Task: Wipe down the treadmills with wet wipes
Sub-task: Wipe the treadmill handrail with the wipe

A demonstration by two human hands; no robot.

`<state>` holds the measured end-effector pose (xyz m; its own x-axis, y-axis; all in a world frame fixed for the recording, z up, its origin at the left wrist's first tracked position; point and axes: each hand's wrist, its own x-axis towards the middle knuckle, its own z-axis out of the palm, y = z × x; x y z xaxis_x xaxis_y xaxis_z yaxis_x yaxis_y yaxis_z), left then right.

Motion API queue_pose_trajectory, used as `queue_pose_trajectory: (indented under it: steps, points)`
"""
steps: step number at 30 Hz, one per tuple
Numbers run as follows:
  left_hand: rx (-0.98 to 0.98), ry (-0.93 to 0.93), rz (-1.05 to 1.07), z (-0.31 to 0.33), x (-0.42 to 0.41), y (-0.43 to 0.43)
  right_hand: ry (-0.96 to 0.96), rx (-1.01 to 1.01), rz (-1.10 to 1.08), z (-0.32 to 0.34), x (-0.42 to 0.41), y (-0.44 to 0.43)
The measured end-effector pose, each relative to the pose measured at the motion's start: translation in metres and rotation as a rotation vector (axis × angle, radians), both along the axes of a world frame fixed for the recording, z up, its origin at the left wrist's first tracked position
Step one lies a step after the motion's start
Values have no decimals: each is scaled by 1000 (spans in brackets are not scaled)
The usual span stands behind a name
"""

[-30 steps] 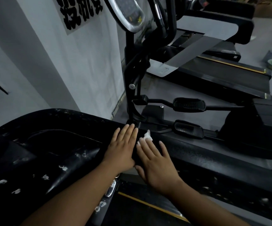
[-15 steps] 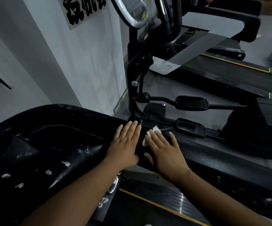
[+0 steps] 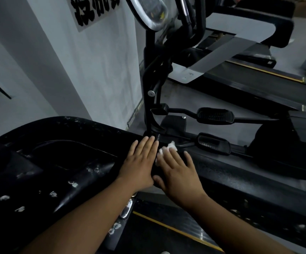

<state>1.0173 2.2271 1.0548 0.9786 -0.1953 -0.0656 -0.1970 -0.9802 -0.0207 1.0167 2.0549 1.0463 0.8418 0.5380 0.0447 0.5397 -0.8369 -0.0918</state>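
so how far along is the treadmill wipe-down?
Nothing looks clearly finished: white flecks dot the near treadmill's console. In hand: the right hand presses a wet wipe onto its side rail, left hand flat alongside. Left: that flecked console and the far treadmill.

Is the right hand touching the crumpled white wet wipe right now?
Touching. Head view: the right hand lies flat, its straight fingers over the crumpled white wet wipe, pressing it onto the black treadmill rail.
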Motion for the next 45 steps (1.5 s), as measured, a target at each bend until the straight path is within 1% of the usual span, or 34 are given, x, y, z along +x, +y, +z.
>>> queue_pose_trajectory:
  steps: [2,3,6,7,11,12,13,15,16,17,19,21,22,24,26,27,28,30,32,33,34,36,38,40,43,44,45]
  points:
    - [3,4,4,1,1,0,-18,-43,91,0,-4,-16]
    - [2,-1,6,1,2,0,-15,-47,64,3,2,-21]
    - [-4,-9,4,1,1,0,72,11,-138,13,29,-11]
    - [-5,-11,4,0,0,1,77,18,-153,13,27,-5]
    - [-2,-2,0,-2,0,1,31,-18,57,1,-7,-17]
    - [-14,-15,0,-3,1,1,-6,-25,59,-1,-6,-23]
    - [-28,-31,-3,-4,1,1,-1,-20,11,1,1,-24]
    - [-36,-39,-12,-5,1,1,69,7,-104,10,18,-12]
    - [-34,-47,-12,-6,1,2,88,0,-123,12,21,-3]
    - [-25,-47,-8,-6,0,2,86,9,-106,10,18,3]
    - [3,-22,-8,-4,1,1,55,10,0,6,-3,3]
    - [9,-23,-12,-3,2,0,10,-31,89,-1,-23,-20]
    - [5,-39,-12,-4,2,0,-22,-57,90,-4,-26,-33]
    - [11,-39,-13,-5,2,1,-54,-53,-17,-4,-15,-47]
    - [15,-26,-10,-4,1,-1,-8,4,-177,1,3,-39]
    - [12,-18,-2,-2,2,-1,18,25,-211,2,7,-30]
    - [22,3,6,1,2,-2,28,30,-200,2,5,-22]
    - [37,41,9,7,2,-5,1,0,-75,-2,-9,-18]
    - [1,-13,-41,6,-6,-12,-50,-57,59,-11,-28,-36]
    - [-13,-40,-70,2,-12,-15,-79,-77,68,-15,-32,-50]
    - [-32,-50,-96,-3,-18,-21,-101,-79,21,-17,-32,-63]
    - [-54,-48,-150,-11,-28,-35,-109,-47,-164,-14,-18,-75]
    - [-39,-22,-160,-12,-31,-48,-56,-2,-287,-9,-5,-68]
    - [-34,-18,-152,-11,-29,-54,-35,14,-252,-9,-13,-58]
    - [-25,11,-147,-11,-29,-58,-73,-25,-77,-14,-43,-75]
    - [-30,4,-144,-11,-29,-59,-94,-46,-77,-15,-44,-87]
    - [-33,-8,-144,-11,-29,-60,-110,-55,-126,-15,-40,-96]
